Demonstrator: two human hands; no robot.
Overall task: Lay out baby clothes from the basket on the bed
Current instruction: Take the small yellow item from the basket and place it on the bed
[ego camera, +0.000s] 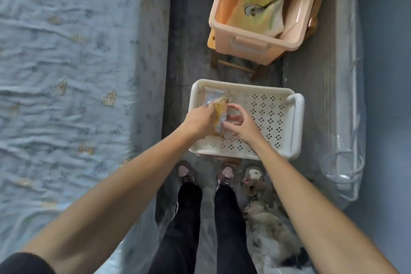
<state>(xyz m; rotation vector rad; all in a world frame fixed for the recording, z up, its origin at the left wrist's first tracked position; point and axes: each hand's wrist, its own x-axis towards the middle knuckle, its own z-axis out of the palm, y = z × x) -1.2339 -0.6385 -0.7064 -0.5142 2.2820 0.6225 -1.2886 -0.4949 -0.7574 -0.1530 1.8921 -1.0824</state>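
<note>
You are standing over a white perforated basket (264, 115) that sits on the floor between the bed (66, 73) on your left and a clear plastic cover (347, 118) on your right. Both of your hands are inside the basket, at its left end. Your left hand (200, 121) has its fingers curled round a small folded baby garment (219, 108), yellow with pale blue and white parts; the picture is blurred there, so the exact kind of garment cannot be told. Your right hand (241, 123) is just beside it, thumb and fingers bent in a pinching grip at the garment's near edge. The garment lies in the basket's left part; the rest of the basket floor shows bare diamond holes. The bed carries a wrinkled light blue sheet with yellow butterfly prints. Beyond the basket stands a peach plastic tub (242, 44) on a wooden stool (235, 66), holding pale yellow folded cloths (264, 6). A plush toy (253, 178) lies by your right shoe (225, 176).
</note>
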